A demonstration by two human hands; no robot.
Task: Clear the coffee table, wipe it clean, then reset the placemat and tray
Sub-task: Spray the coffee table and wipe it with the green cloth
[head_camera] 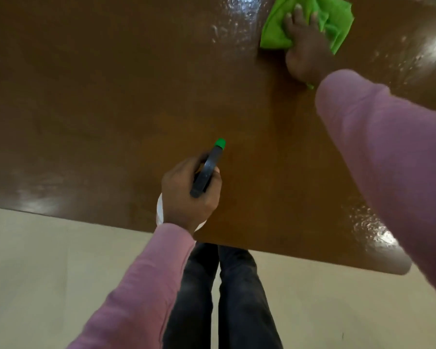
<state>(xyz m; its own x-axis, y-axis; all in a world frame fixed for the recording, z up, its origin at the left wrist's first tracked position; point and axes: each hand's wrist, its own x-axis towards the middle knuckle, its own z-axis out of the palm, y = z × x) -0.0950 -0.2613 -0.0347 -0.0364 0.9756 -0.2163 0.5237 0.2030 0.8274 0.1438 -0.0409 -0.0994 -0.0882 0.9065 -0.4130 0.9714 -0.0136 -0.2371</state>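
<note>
The brown bench (pixel 111 96) fills the upper view, glossy, with wet streaks (pixel 237 18) at its far side and more wet sheen by the near right corner (pixel 373 227). A green cloth (pixel 337 21) lies bunched on the far right of the bench, just right of the far streaks. The right hand (pixel 305 46) lies on the cloth with straight, spread fingers, pressing it to the surface. Close to the near edge, the left hand (pixel 184 195) is curled round a spray bottle (pixel 207 172), whose black head and green nozzle (pixel 220 143) point away over the bench; a bit of white body shows under the wrist. Both arms wear pink sleeves (pixel 141 285). Dark trousers (pixel 237 298) stand on a pale floor (pixel 35 273) below the bench edge.
</note>
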